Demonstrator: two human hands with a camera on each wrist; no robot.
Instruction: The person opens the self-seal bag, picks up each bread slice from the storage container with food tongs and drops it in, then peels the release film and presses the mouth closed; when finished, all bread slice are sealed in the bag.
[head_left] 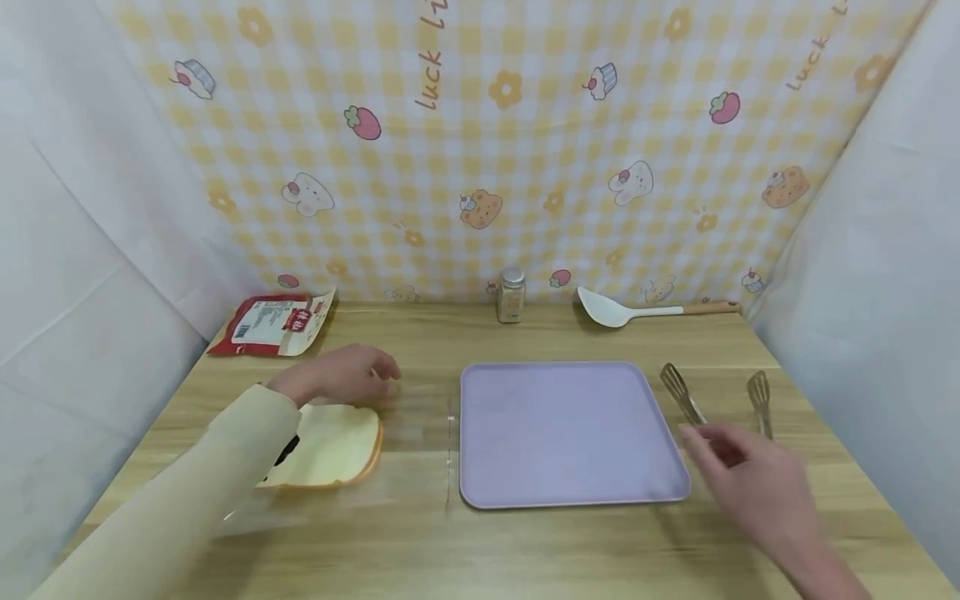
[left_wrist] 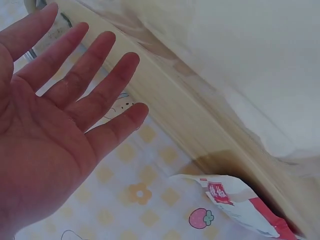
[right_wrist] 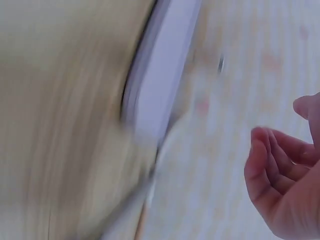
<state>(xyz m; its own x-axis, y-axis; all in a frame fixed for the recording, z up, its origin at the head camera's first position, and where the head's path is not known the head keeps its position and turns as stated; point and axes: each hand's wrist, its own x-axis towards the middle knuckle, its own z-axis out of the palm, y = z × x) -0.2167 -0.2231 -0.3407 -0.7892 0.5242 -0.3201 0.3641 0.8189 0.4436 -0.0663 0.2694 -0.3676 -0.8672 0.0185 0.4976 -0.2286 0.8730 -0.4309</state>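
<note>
Sliced bread (head_left: 333,446) lies on clear plastic at the left, partly hidden by my left sleeve. My left hand (head_left: 348,372) is just beyond the bread's far edge; its fingers (left_wrist: 102,95) are spread in the left wrist view and hold nothing. Over at the right, my right hand (head_left: 757,487) hovers above metal tongs (head_left: 678,390) with two slotted heads, covering their near part. The fingers (right_wrist: 257,155) of that hand bend loosely around nothing in the right wrist view. Between the hands lies a lilac tray (head_left: 566,433).
A red and white packet (head_left: 273,325) lies at the back left. A small shaker jar (head_left: 512,296) and a white spatula (head_left: 611,310) with a wooden handle are along the back. A patterned cloth (head_left: 480,158) hangs behind the wooden table (head_left: 525,550).
</note>
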